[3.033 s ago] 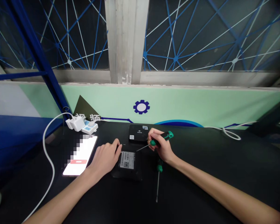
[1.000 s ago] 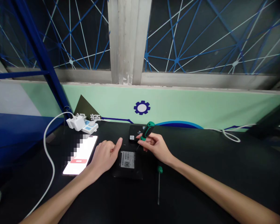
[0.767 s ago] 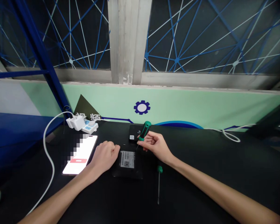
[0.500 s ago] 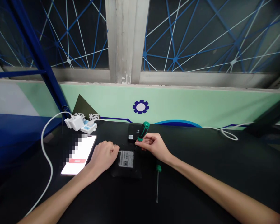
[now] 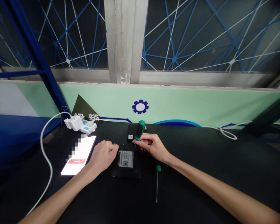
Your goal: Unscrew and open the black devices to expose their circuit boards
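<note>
Just below the middle of the frame, the right hand [image 5: 152,146] had its fingers pinched around a green-handled screwdriver [image 5: 139,130], which stood nearly upright with its tip down at the far right corner of a flat black box [image 5: 126,159]. That box lay at frame centre on the black table [image 5: 200,174], its white label facing up. The left hand [image 5: 104,154] was curled into a loose fist, knuckles resting against the box's left edge, holding nothing that could be seen.

Just behind the upright tool sat a second black box [image 5: 132,137], partly hidden by the handle. To the lower right of the labelled box, a second, thinner screwdriver [image 5: 157,183] lay flat on the table, green knob toward the hands, shaft pointing at the bottom of the frame, well clear of both hands.

Left of the fist, a phone [image 5: 78,154] lay face up with its screen lit. Above it, in the left-middle of the frame, a white charger [image 5: 73,123] sat in a power strip [image 5: 88,126], and a white cable [image 5: 44,155] looped from it down toward the lower left corner.
</note>
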Tool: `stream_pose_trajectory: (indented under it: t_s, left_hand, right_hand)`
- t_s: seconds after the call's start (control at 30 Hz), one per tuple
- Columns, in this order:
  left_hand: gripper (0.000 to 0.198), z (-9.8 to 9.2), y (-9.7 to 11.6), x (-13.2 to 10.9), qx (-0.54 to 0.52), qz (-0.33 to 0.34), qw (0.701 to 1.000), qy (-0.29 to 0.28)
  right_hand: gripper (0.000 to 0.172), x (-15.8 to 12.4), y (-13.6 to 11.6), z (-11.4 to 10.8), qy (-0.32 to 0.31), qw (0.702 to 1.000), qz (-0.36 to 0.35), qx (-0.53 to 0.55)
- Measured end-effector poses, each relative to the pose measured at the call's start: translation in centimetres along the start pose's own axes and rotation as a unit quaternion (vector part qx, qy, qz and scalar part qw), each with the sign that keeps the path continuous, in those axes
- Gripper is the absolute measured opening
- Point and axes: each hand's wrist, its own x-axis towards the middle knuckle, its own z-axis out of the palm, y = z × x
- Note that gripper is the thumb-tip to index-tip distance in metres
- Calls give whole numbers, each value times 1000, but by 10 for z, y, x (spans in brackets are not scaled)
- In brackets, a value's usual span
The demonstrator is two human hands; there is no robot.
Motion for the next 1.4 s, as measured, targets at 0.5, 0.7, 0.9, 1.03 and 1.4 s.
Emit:
stream_pose_trajectory:
  t_s: [0.5,0.7,0.9,1.03,1.4]
  left_hand:
    - [66,-3,2,-3,-122,48,991,30]
    - [52,2,-5,0,-145,41,988,44]
    - [52,1,-4,-1,-150,35,987,51]
    - [52,1,-3,-1,-138,32,989,49]
    - [51,4,-7,2,-84,8,996,16]
  right_hand:
    - [43,0,4,2,18,999,41,-9]
    - [41,0,2,2,24,999,42,5]
    - [38,1,0,2,30,998,42,37]
    - [35,1,1,1,19,998,38,38]
    - [39,-1,-4,2,-8,999,28,22]
